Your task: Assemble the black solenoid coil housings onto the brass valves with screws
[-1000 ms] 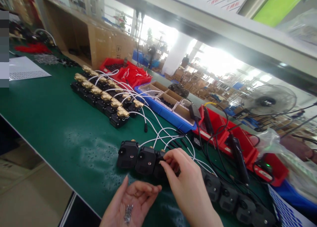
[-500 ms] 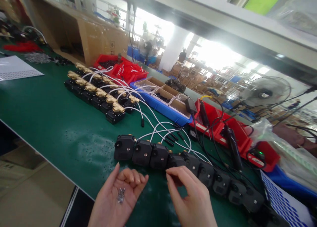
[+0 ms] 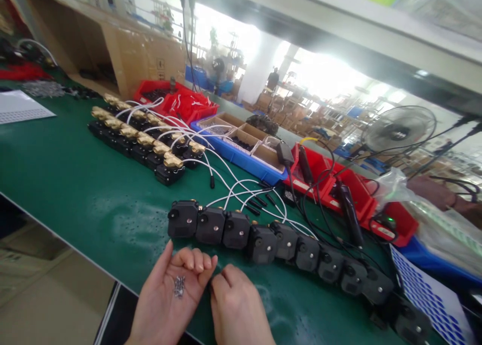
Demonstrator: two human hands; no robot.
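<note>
My left hand (image 3: 169, 292) is palm up and cupped, with a small pile of silver screws (image 3: 179, 286) lying in it. Beside its fingertips, my right hand (image 3: 239, 302) has its fingers bent and pressed together, knuckles up. What those fingers hold, if anything, is hidden. Just beyond both hands runs a row of black square housings (image 3: 210, 226), each showing a silver screw head on its face. White cables (image 3: 226, 198) with black plug ends come from behind them. The housing nearest my right hand (image 3: 262, 244) sits slightly forward of its neighbours.
Brass-topped black units (image 3: 145, 139) stand in rows at the left on the green mat (image 3: 75, 184). Behind are a blue divided tray (image 3: 241, 156), red bins (image 3: 320, 194) and a cardboard box (image 3: 145, 59). A dark electric screwdriver (image 3: 350, 212) leans on a bin; blue-marked sheet (image 3: 433, 295) lies right.
My right hand has moved left, away from the row of housings, to beside my left fingertips. The fourth housing, partly behind my fingers before, now shows fully. The view has shifted slightly.
</note>
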